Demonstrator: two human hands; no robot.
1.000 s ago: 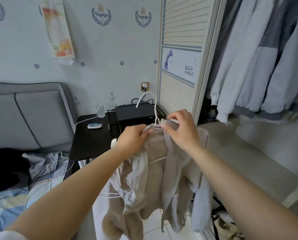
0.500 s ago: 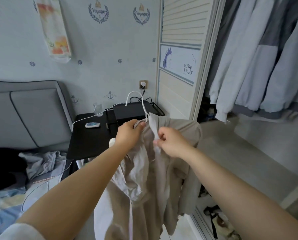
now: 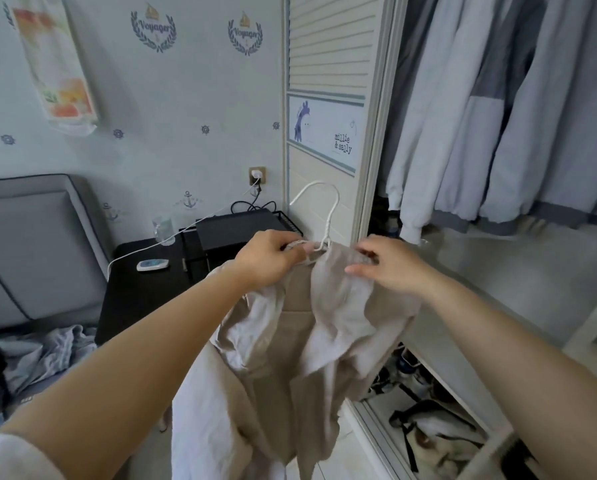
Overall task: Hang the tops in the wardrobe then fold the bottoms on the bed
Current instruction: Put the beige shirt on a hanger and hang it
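A beige top (image 3: 300, 344) hangs from a white hanger (image 3: 326, 216) in front of me, its hook pointing up beside the wardrobe door. My left hand (image 3: 269, 261) grips the hanger's neck together with the collar. My right hand (image 3: 387, 265) rests on the top's right shoulder, fingers pinching the fabric near the collar. The wardrobe (image 3: 498, 116) stands open on the right with several pale jackets hanging inside. A grey garment (image 3: 44, 355) lies crumpled on the bed at the lower left.
A black bedside table (image 3: 144, 292) with a black box, a glass and a charging cable stands against the wall. The slatted wardrobe door (image 3: 328, 98) is just behind the hanger. Shoes and a bag (image 3: 435, 431) lie on the wardrobe floor.
My right hand has moved from the front of the collar to the top's right shoulder. The hanger and top have shifted right, toward the wardrobe opening.
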